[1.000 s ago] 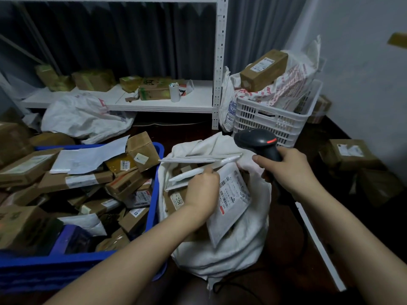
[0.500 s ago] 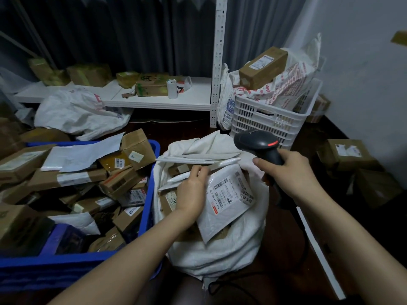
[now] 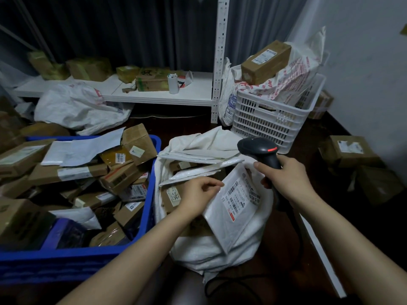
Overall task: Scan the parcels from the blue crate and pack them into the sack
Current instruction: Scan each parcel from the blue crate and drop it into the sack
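The blue crate [image 3: 152,216] at left is piled with cardboard parcels and a few white mailers. Right of it the white sack [image 3: 220,252] stands open, with flat mailers and small boxes inside. My left hand [image 3: 197,198] holds a white mailer [image 3: 236,208] by its left edge; the mailer lies label-up across the sack's front rim. My right hand [image 3: 286,175] grips the handle of a black barcode scanner [image 3: 258,149], whose head sits just above the sack's right side, pointing left. The scanner's cable [image 3: 222,282] trails over the floor.
A white slatted basket [image 3: 271,119] with a printed bag and a brown box stands behind the sack. A low white shelf [image 3: 154,93] carries boxes and a cup. Loose cardboard parcels [image 3: 350,150] lie by the right wall. Another white sack [image 3: 77,106] lies behind the crate.
My left hand has lowered the white mailer and turned it flatter onto the sack's front. My right hand with the scanner has barely shifted.
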